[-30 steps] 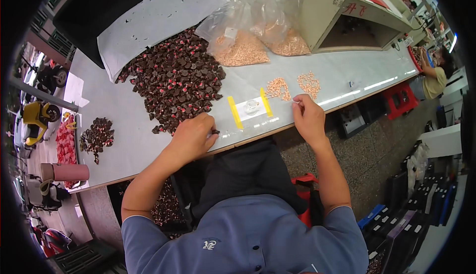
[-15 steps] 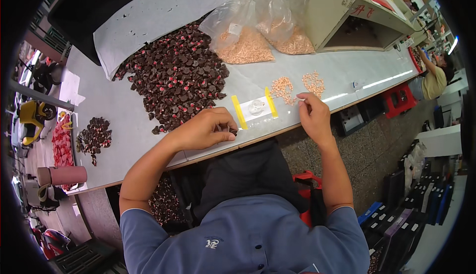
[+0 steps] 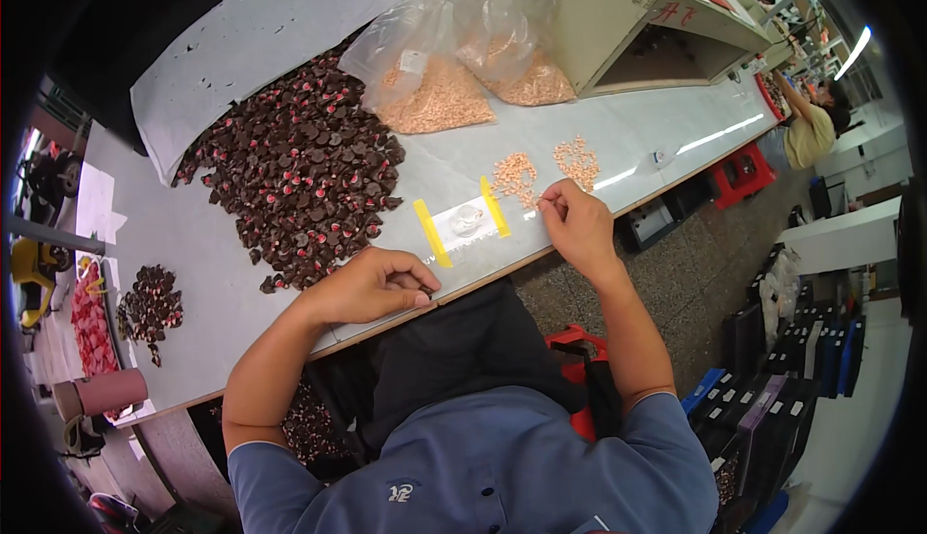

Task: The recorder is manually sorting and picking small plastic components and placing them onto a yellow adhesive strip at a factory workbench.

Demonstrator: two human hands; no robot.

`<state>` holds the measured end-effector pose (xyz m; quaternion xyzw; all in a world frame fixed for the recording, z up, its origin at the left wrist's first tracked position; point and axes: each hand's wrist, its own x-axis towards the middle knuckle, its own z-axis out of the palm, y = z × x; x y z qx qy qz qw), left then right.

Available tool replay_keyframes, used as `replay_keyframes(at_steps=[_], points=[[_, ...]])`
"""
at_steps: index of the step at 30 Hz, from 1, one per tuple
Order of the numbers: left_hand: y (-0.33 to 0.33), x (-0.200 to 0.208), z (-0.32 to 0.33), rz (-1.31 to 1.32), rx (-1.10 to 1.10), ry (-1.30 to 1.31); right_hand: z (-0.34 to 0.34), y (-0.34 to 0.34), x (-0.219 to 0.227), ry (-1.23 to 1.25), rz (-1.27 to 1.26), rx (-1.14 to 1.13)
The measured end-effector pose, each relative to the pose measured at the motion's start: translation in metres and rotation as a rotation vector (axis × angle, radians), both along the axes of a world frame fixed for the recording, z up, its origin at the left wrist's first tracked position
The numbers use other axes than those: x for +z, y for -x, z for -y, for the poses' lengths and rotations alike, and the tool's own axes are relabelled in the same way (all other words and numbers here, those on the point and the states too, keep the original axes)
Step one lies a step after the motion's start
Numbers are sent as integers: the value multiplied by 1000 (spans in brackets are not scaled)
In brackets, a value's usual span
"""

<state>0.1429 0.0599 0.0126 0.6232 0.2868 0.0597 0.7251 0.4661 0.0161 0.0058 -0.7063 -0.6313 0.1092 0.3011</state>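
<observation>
Nearest us, our left hand [image 3: 367,285] rests at the front edge of the bench [image 3: 227,336], its grip narrow on what looks like a small dark-brown piece [image 3: 426,291]. We do best to pinch such a piece lightly by its rim, so our fingertips do not hide it. Our right hand [image 3: 582,232] stands a little farther on, thumb and forefinger brought together; whether a pale bead sits between them we cannot tell. Resting that wrist on the edge would steady so fine a pinch.

Between and just beyond our hands, a clear round object [image 3: 467,221] sits on a white card [image 3: 447,229] flanked by yellow tape strips [image 3: 433,233]; a stray knuckle could knock it, so we should pass around it.

Farther on lie two thin scatters of pale-orange beads [image 3: 515,177], spread enough to pick singly. To their left, the large dark-brown heap [image 3: 299,182] is best drawn from at its near fringe. Behind stand clear plastic bags [image 3: 435,104], which we should leave unnudged.
</observation>
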Motion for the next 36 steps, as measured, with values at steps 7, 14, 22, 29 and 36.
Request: replay_keyframes(at_steps=[7,14,22,29,36], points=[[-2,6,4,44,54,6,12,4,-2,-145,-145,-27],[-5,12,1,18,134,199,47,76,7,-281,-442,444],[-4,11,-2,-3,182,256,36,116,3,-179,-552,471],[-4,5,-4,5,178,265,36,120,6,-240,-437,452],[0,10,0,2,257,272,36,130,0,-446,-253,476]])
